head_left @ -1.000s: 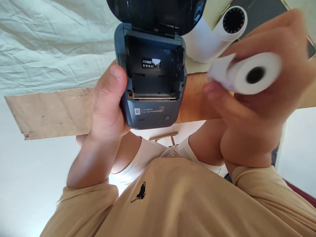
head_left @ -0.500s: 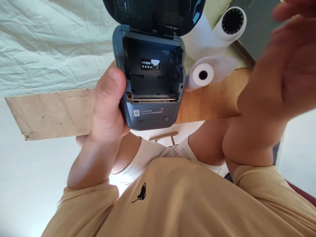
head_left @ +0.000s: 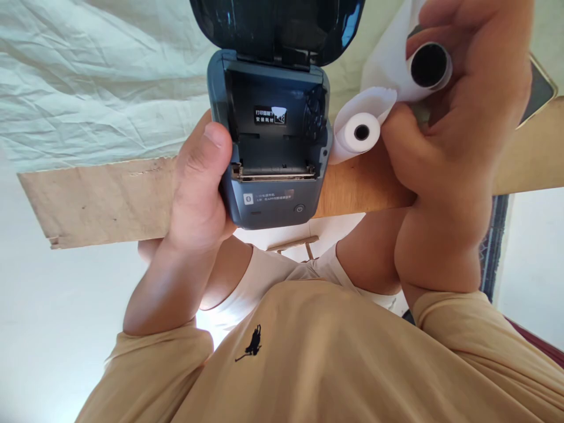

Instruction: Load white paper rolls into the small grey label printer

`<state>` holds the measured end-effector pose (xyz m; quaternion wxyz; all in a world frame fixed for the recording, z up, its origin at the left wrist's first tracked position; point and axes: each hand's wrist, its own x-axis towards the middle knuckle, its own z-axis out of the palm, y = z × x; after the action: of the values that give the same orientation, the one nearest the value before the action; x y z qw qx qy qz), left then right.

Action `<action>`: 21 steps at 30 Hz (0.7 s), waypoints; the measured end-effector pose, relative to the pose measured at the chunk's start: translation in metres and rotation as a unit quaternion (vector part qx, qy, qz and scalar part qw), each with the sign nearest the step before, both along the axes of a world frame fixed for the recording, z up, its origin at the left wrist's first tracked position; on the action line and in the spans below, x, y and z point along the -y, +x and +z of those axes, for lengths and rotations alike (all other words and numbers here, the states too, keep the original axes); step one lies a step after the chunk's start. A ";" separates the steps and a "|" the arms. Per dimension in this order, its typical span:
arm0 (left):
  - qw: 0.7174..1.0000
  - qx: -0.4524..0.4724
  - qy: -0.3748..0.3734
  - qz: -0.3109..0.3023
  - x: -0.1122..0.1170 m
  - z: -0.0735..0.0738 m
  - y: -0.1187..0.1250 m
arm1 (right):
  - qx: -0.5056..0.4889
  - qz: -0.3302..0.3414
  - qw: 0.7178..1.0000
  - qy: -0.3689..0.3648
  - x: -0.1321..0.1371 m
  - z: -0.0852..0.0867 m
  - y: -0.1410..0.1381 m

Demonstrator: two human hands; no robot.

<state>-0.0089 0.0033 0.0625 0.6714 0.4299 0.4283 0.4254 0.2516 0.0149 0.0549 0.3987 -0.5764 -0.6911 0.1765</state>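
At the left side of the printer (head_left: 273, 202), your left hand (head_left: 198, 182) grips its casing, thumb over the near edge. You have the printer over the front edge of the worktop (head_left: 352, 185); whether its underside touches the wood, you cannot tell. Its dark lid (head_left: 277, 26) stands open at the far end, showing a bay with no roll inside. Just right of the printer lies the small white roll (head_left: 348, 150), its loose end curling up and away. Farther right and beyond it, your right hand (head_left: 467, 111) has its fingers curled round the larger white roll (head_left: 390, 61), which has a wide black core. To the far right of the printer, past that hand, you can see part of a dark, gold-edged slab (head_left: 540, 91). Left of and beyond the printer spreads a wrinkled pale green cloth (head_left: 101, 76).
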 end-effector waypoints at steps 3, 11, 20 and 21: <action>1.000 0.003 0.002 -0.008 0.001 -0.002 -0.002 | 0.085 0.031 0.995 0.040 -0.001 -0.006 0.005; 1.000 -0.027 0.012 -0.007 -0.002 0.007 0.007 | 0.089 0.016 0.995 0.029 0.000 -0.008 0.005; 1.000 -0.014 0.021 -0.016 -0.003 0.005 0.006 | 0.055 0.039 0.997 0.040 0.002 -0.007 0.006; 1.000 -0.013 0.023 -0.015 -0.003 0.005 0.007 | 0.053 0.042 0.997 0.031 0.003 -0.006 0.006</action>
<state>-0.0022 0.0065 0.0676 0.6622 0.4570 0.4206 0.4192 0.2573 0.0118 0.0488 0.3713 -0.5424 -0.7404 0.1406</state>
